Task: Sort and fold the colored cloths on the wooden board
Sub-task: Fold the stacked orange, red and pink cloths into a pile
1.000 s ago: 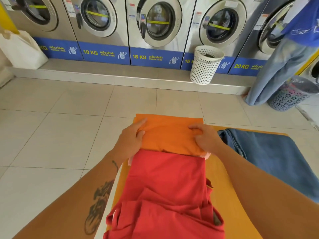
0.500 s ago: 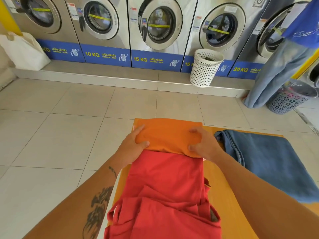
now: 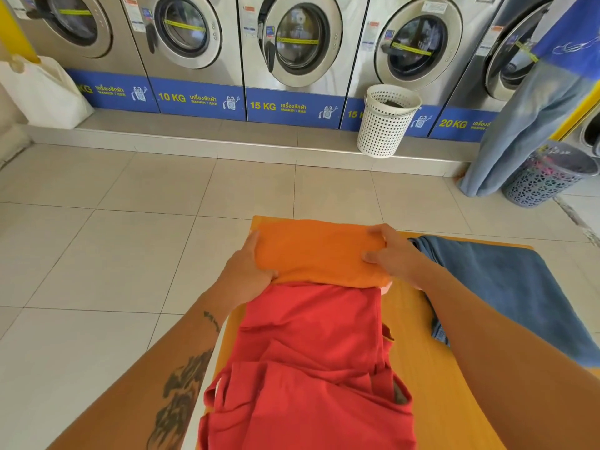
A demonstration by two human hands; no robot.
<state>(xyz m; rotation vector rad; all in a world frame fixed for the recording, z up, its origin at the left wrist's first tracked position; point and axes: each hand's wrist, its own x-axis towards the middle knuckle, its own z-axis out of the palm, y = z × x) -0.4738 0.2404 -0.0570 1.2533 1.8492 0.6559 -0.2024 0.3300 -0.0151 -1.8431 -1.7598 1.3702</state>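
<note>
**Squaring the orange cloth at the board's far end**

Head view: the left hand (image 3: 246, 274) and right hand (image 3: 394, 254) lay spread flat, each grip bracketing the orange cloth (image 3: 319, 251). Its long axis ran between them; neither was nearer. Beyond the red cloth (image 3: 308, 362), it sat on the wooden board (image 3: 431, 368).

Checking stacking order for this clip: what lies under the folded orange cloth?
The orange cloth overlaps the far end of the red cloth, with something pale pink peeking out at its right corner. Anything else beneath is covered.
</note>
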